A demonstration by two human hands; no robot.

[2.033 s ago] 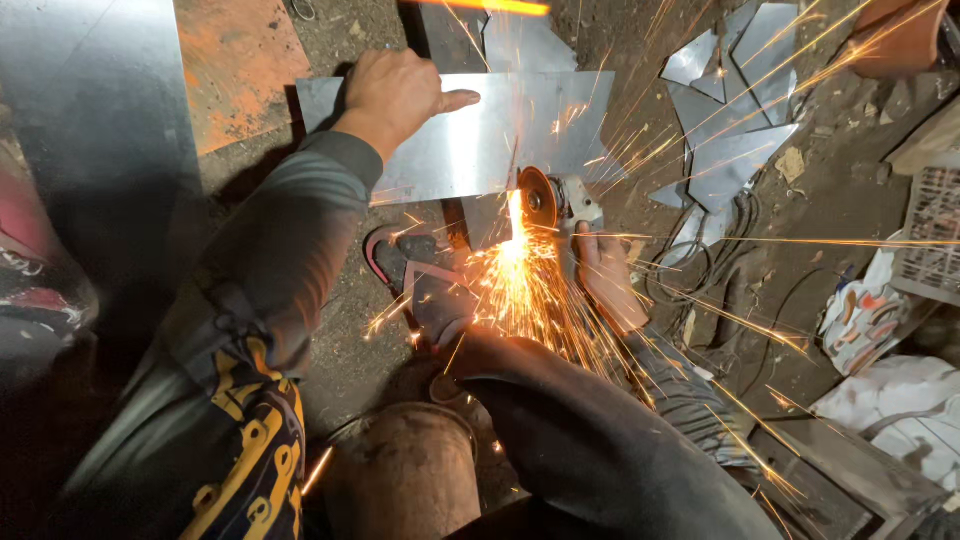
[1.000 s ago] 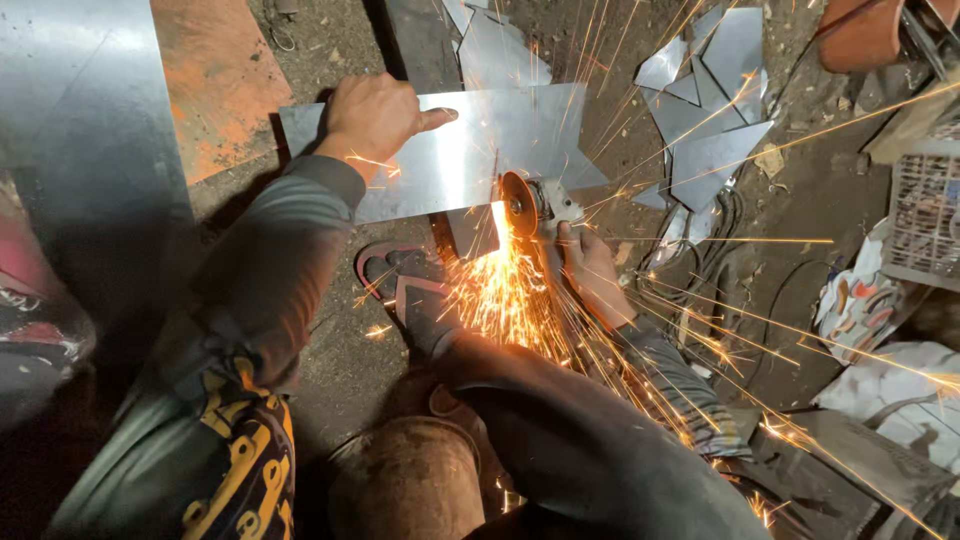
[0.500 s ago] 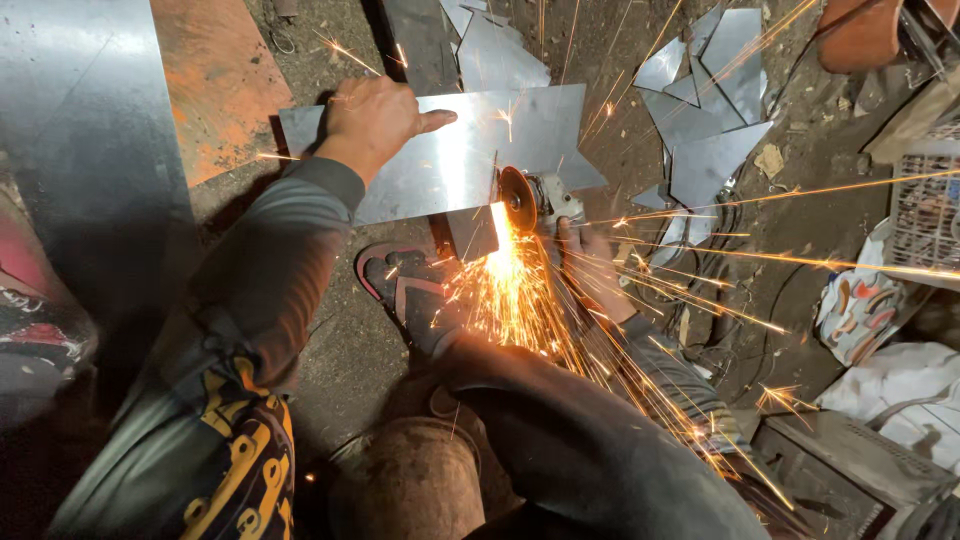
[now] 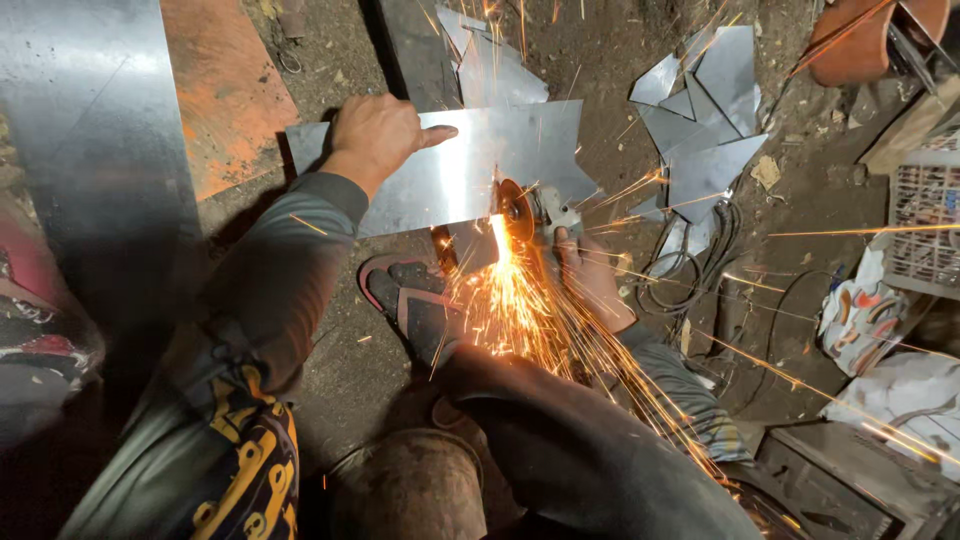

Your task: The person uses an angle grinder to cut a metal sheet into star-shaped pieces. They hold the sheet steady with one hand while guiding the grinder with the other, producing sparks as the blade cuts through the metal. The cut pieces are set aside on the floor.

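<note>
Left hand (image 4: 375, 135): flat and open, pressing the metal sheet (image 4: 440, 180) onto the floor (image 4: 330, 350).
Right hand (image 4: 590, 275): closed around the angle grinder (image 4: 530, 215) (sparks fly toward the knees).
Technique: press firmly, guide the disc straight.

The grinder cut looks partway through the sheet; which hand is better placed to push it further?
The right hand, probably: it grips the angle grinder at the cut. The left hand lies flat on the metal sheet, pinning it.

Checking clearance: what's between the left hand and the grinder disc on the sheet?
Head view: only bare, shiny metal sheet lies between the left hand and the grinder disc.
</note>
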